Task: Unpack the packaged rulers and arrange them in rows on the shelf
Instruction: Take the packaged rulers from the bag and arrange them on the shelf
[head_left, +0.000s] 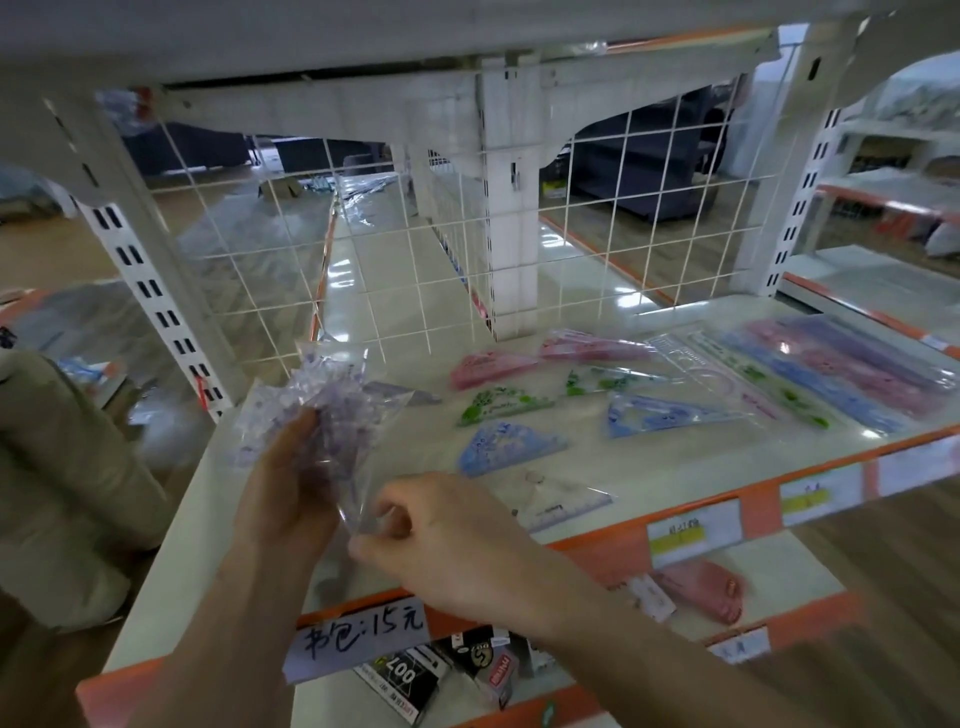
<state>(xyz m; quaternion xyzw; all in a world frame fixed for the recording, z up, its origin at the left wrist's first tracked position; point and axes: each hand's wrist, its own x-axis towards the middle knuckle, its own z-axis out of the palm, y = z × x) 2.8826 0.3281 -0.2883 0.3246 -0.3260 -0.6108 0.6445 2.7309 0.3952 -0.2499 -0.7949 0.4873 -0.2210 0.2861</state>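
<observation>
My left hand (291, 483) grips a crumpled clear plastic packet with purple print (322, 410), held above the left part of the white shelf (665, 467). My right hand (441, 530) pinches the packet's lower end between thumb and fingers. Unpacked rulers lie in rows on the shelf: pink triangles (488, 369), green triangles (498, 405), blue triangles (509, 441), a clear triangle (566, 501) near the front edge. Long straight rulers (831, 379) in blue, pink, purple and green lie side by side at the right.
A white wire grid (415, 249) and a post (511, 208) close the shelf's back. An upper shelf hangs overhead. Orange front rail carries price labels (693, 532). A lower shelf holds a handwritten sign (363, 634), black packets (410, 675) and a pink case (701, 587).
</observation>
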